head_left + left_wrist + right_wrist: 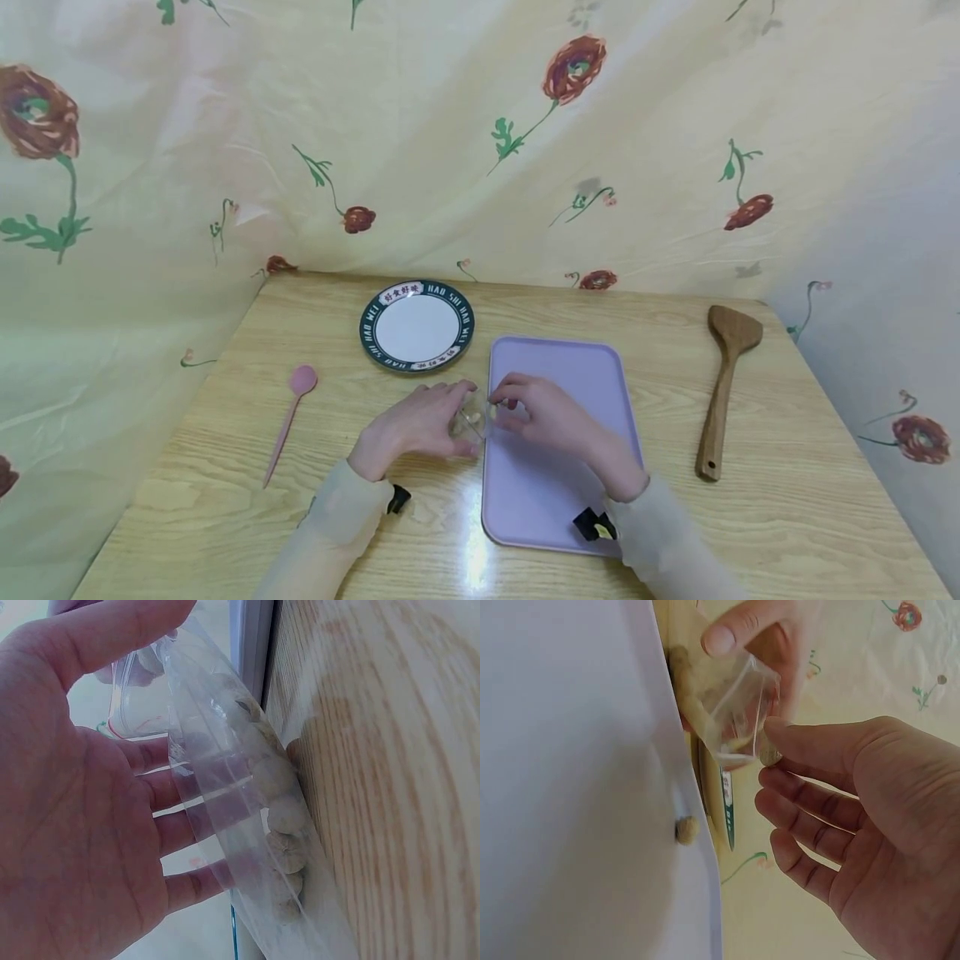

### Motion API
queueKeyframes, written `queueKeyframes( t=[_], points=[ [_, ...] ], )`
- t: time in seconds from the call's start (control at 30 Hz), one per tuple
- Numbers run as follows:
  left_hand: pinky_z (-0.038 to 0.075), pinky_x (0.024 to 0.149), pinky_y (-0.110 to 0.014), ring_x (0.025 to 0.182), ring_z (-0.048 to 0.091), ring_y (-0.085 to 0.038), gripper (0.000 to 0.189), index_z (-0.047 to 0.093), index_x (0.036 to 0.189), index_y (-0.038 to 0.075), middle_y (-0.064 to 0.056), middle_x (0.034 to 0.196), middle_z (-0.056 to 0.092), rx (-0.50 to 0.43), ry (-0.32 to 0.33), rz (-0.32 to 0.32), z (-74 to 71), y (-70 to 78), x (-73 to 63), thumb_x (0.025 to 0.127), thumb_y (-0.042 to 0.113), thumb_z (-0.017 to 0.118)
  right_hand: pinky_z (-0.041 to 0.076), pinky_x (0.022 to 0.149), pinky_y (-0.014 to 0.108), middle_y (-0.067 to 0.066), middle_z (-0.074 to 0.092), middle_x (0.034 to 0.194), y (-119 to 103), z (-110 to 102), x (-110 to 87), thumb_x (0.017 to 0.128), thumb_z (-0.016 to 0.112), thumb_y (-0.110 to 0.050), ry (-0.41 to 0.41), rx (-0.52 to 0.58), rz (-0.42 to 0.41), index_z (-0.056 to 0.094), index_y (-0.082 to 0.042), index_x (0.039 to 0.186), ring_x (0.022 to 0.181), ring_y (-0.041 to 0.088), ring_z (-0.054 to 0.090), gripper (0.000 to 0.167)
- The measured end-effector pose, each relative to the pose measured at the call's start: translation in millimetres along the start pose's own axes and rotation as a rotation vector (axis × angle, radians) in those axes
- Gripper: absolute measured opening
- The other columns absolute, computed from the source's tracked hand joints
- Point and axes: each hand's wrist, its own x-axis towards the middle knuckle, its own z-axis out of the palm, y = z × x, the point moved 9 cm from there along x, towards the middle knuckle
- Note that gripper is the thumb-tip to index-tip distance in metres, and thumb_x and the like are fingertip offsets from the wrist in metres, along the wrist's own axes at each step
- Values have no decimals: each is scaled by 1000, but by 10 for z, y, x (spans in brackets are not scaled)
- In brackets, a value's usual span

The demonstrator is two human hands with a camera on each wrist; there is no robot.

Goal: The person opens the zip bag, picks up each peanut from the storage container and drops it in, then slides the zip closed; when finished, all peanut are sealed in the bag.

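My left hand point(423, 423) holds a clear plastic bag point(217, 742) by its sides, near the left edge of the purple tray point(558, 492). Several small, round, beige pieces point(285, 851) lie in the bag; their exact kind I cannot tell. At the bag's mouth, thumb and index finger of my right hand point(551, 417) pinch one such round beige piece point(770, 755), largely hidden by the fingertips. Another beige piece point(688, 829) rests on the tray near its rim in the right wrist view.
A white plate point(416, 329) with a dark lettered rim lies behind the bag. The pink spoon point(302, 381) is at the left, and a wooden spatula point(723, 375) at the right. Behind the wooden table point(795, 500) hangs a flowered cloth point(420, 150).
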Motion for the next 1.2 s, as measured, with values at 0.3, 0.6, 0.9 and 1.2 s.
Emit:
queueKeyframes(
  t=[0.3,0.6,0.9,1.2],
  points=[
    [43,99,-47,108,57,-20,83,43,143,11,-6,120,62,0,4,8,-17,0,2,80,52,78,53,79,30,-3,67,105,-58,79,-11,86,77,-9,6,-5,-24,73,-6,110,89,12,62,25],
    [43,100,-47,108,58,-21,84,42,143,10,-7,120,62,17,6,14,-22,8,3,80,51,78,53,80,30,-4,66,104,-67,108,-15,86,78,-12,16,-18,-18,73,-6,110,89,10,62,25],
    [43,100,-46,110,58,-21,83,43,143,11,-7,120,63,3,10,12,-35,21,-9,79,49,79,53,78,30,-2,66,104,-79,115,-25,87,77,-10,6,-3,-24,73,-6,111,89,14,63,24],
    [43,99,-47,109,58,-21,83,43,143,10,-6,119,62,-2,14,8,-36,21,-17,79,49,79,53,76,31,3,67,105,-83,114,-32,87,77,-10,5,1,-24,72,-4,110,88,16,64,24]
  ],
)
